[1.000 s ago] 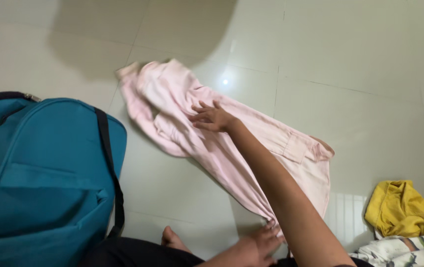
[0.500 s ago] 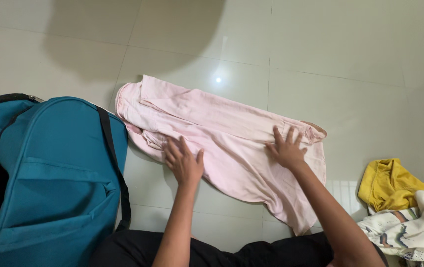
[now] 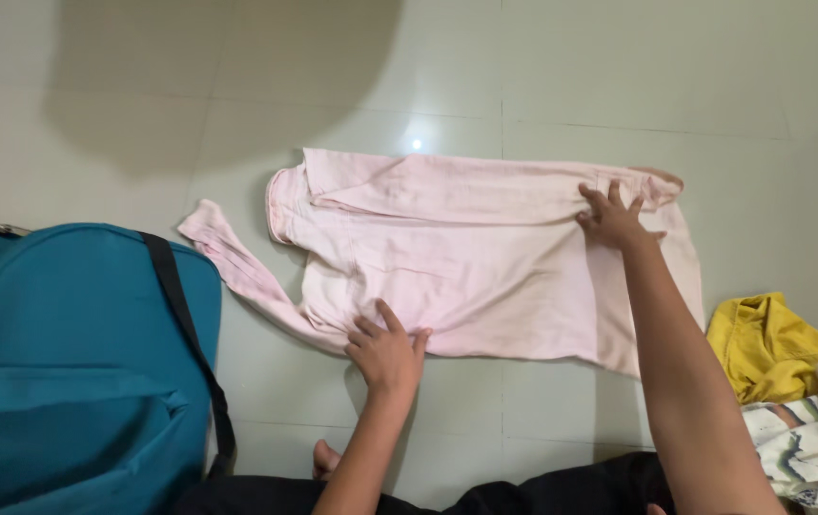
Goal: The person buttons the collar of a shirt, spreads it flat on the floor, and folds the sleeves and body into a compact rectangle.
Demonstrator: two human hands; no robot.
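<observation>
Hands: left hand (image 3: 388, 348) flat, fingers spread, on the pink shirt's (image 3: 466, 267) near hem; right hand (image 3: 611, 217) spread at its 2 o'clock corner.
Room: bare glossy tile floor (image 3: 619, 67) at 12 o'clock.
Edges: teal fabric bag (image 3: 66, 372) at 8 o'clock; crumpled yellow cloth (image 3: 771, 348) at 4 o'clock.

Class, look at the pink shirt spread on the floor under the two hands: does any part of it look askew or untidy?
Yes. One sleeve of the pink shirt sticks out at an angle toward the teal bag, while the rest lies flat. The left hand presses the lower edge, the right hand the upper right.
</observation>
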